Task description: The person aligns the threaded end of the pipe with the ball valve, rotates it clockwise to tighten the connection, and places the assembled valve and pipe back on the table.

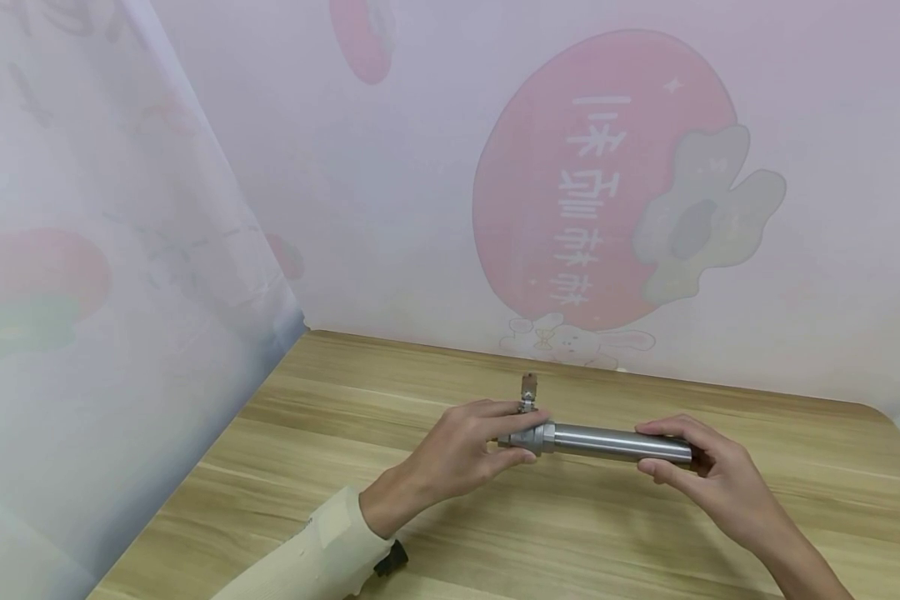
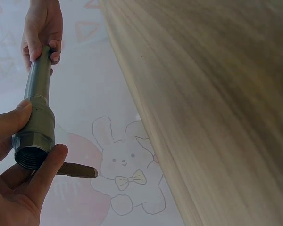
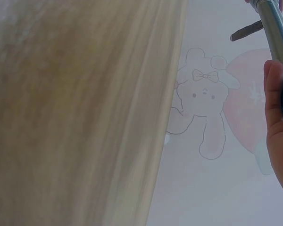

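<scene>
A steel ball valve (image 1: 534, 438) and a smooth metal pipe (image 1: 600, 442) are joined end to end, held above the wooden table. My left hand (image 1: 450, 450) pinches the valve body between thumb and fingers. The valve's flat lever handle (image 1: 528, 387) sticks out beyond the fingers, away from me. At the pipe's far right end, my right hand (image 1: 720, 475) holds it between thumb and fingers. In the left wrist view the valve's open threaded end (image 2: 32, 157) faces the camera. The right hand's fingers partly cover a dark end of the pipe.
Beneath both hands lies the wood-grain table (image 1: 307, 450). A pale printed curtain (image 1: 405, 208) hangs along its back edge, and another curtain (image 1: 120, 333) runs down the left side. A small black object (image 1: 392, 558) shows by the left sleeve.
</scene>
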Demonstrator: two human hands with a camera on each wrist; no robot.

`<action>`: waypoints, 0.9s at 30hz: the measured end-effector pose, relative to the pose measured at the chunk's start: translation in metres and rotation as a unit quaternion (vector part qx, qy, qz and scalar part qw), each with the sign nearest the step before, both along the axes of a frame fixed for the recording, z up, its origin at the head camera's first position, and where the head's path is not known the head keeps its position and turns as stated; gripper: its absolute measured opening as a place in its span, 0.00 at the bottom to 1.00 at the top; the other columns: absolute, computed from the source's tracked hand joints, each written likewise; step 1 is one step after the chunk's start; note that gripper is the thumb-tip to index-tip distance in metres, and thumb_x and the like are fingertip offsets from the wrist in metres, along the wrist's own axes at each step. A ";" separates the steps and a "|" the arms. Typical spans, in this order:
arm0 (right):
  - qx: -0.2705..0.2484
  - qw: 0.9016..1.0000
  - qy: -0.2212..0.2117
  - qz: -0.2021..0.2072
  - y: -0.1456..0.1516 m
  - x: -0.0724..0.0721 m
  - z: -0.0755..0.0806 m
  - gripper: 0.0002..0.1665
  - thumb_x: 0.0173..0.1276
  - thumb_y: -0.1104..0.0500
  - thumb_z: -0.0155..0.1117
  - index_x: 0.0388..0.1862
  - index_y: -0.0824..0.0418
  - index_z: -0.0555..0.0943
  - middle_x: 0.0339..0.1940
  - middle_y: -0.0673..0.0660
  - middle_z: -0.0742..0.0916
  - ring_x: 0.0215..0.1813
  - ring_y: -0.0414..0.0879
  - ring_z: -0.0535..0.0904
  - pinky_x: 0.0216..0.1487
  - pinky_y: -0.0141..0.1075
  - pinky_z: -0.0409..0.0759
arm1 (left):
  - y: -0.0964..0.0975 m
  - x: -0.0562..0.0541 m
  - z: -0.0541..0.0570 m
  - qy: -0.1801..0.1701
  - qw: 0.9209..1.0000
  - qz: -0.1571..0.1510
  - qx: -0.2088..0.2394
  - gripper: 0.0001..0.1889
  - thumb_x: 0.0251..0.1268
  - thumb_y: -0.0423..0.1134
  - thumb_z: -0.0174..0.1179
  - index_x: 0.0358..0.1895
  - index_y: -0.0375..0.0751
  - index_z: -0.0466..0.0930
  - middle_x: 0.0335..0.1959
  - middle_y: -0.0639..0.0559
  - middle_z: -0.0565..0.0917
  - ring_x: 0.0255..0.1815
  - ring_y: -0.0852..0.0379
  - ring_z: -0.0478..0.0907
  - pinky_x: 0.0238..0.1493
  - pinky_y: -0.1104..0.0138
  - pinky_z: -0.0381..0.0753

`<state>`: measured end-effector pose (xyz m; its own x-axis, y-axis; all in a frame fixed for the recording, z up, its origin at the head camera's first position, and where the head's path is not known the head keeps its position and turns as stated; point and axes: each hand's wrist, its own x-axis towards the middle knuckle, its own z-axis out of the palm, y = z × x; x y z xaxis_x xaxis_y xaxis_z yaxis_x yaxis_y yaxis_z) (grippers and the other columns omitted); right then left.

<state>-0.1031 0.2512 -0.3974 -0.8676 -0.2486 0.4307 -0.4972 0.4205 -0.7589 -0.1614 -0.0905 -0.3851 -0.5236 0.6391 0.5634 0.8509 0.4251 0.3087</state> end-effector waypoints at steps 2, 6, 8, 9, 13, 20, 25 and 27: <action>0.000 1.000 0.000 0.001 0.000 0.000 0.000 0.25 0.69 0.74 0.75 0.62 0.60 0.86 0.49 0.47 0.89 0.38 0.40 0.88 0.37 0.31 0.88 | 0.000 0.000 0.000 -0.001 1.000 0.000 0.001 0.28 0.65 0.44 0.80 0.69 0.51 0.87 0.59 0.45 0.92 0.57 0.52 0.92 0.53 0.68 0.92; 0.000 1.000 0.002 0.001 0.000 0.000 0.000 0.25 0.69 0.74 0.75 0.62 0.60 0.86 0.49 0.47 0.89 0.38 0.41 0.88 0.36 0.32 0.88 | 0.000 0.000 0.000 -0.003 1.000 -0.001 0.000 0.28 0.65 0.44 0.80 0.68 0.50 0.87 0.60 0.45 0.92 0.57 0.52 0.92 0.54 0.67 0.92; 0.001 1.000 0.003 0.001 0.000 0.000 0.000 0.25 0.69 0.74 0.75 0.62 0.60 0.86 0.48 0.47 0.89 0.37 0.41 0.88 0.36 0.31 0.87 | 0.000 0.000 0.000 -0.002 1.000 0.000 -0.002 0.28 0.65 0.44 0.80 0.68 0.50 0.87 0.60 0.45 0.92 0.58 0.51 0.92 0.55 0.66 0.92; 0.001 1.000 0.002 0.001 0.000 0.000 0.000 0.25 0.69 0.74 0.75 0.62 0.60 0.86 0.48 0.47 0.89 0.37 0.41 0.88 0.35 0.31 0.87 | 0.000 0.000 0.001 -0.001 1.000 0.000 -0.003 0.28 0.65 0.44 0.80 0.69 0.50 0.87 0.60 0.44 0.92 0.58 0.51 0.92 0.55 0.66 0.92; 0.002 1.000 -0.004 -0.002 0.000 0.000 0.000 0.24 0.70 0.73 0.75 0.63 0.60 0.86 0.48 0.46 0.89 0.36 0.42 0.87 0.36 0.32 0.87 | 0.000 0.001 0.002 -0.002 1.000 -0.001 -0.003 0.28 0.66 0.44 0.79 0.69 0.49 0.87 0.61 0.44 0.91 0.59 0.50 0.91 0.56 0.66 0.92; 0.004 1.000 -0.003 -0.004 0.000 0.000 0.000 0.24 0.70 0.73 0.75 0.63 0.59 0.86 0.47 0.46 0.89 0.34 0.42 0.86 0.33 0.33 0.85 | 0.001 0.001 0.001 -0.004 1.000 0.000 -0.002 0.28 0.65 0.44 0.79 0.69 0.50 0.87 0.61 0.44 0.91 0.59 0.50 0.92 0.54 0.65 0.92; 0.004 1.000 -0.003 -0.004 0.000 0.001 0.000 0.23 0.71 0.73 0.74 0.62 0.59 0.86 0.47 0.45 0.89 0.33 0.43 0.86 0.33 0.33 0.85 | 0.001 0.001 0.001 -0.012 1.000 0.001 0.002 0.28 0.65 0.44 0.80 0.68 0.50 0.88 0.61 0.44 0.91 0.59 0.50 0.91 0.54 0.64 0.93; 0.003 1.000 -0.003 -0.003 0.000 0.001 0.000 0.23 0.71 0.73 0.74 0.62 0.59 0.86 0.46 0.46 0.89 0.33 0.43 0.86 0.33 0.33 0.85 | 0.000 0.001 0.000 -0.009 1.000 0.002 0.001 0.28 0.65 0.44 0.80 0.68 0.50 0.88 0.61 0.43 0.91 0.59 0.49 0.91 0.54 0.64 0.93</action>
<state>-0.1026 0.2513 -0.3978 -0.8717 -0.2469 0.4234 -0.4901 0.4280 -0.7594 -0.1608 -0.0900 -0.3846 -0.5353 0.6364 0.5554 0.8441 0.4270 0.3243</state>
